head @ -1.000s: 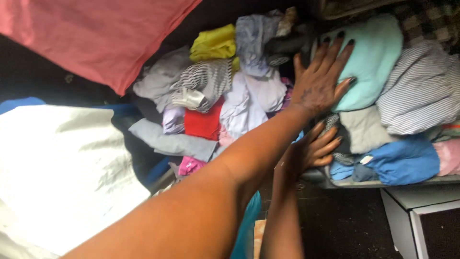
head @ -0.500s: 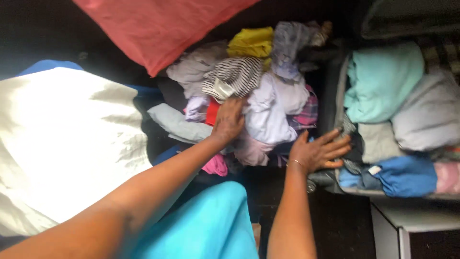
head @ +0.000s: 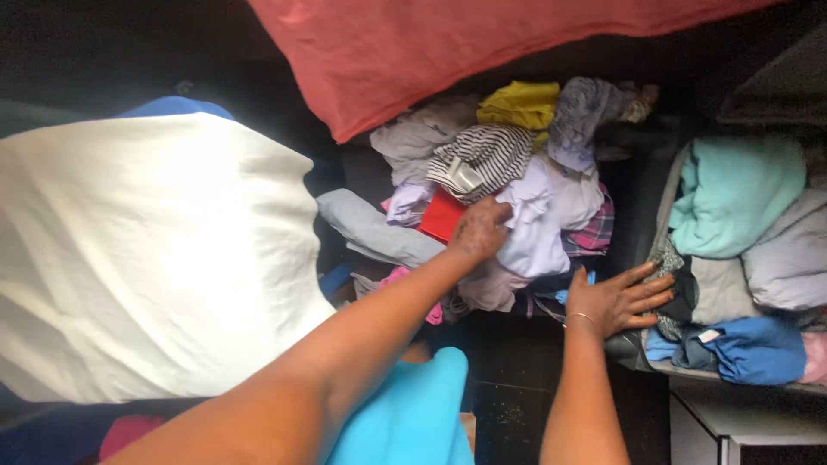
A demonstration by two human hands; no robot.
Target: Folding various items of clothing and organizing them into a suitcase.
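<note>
In the heap of loose clothes (head: 517,198), left hand (head: 479,229) curled, pinching a white garment (head: 538,226) beside a red piece (head: 442,215), lifting it free; right hand (head: 613,298) spread flat, bracing against the folded stack (head: 732,241).

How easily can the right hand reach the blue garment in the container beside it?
Probably easily. The right hand rests with spread fingers at the container's edge, and the blue garment lies uncovered just past the fingertips, with nothing lying between them.
</note>
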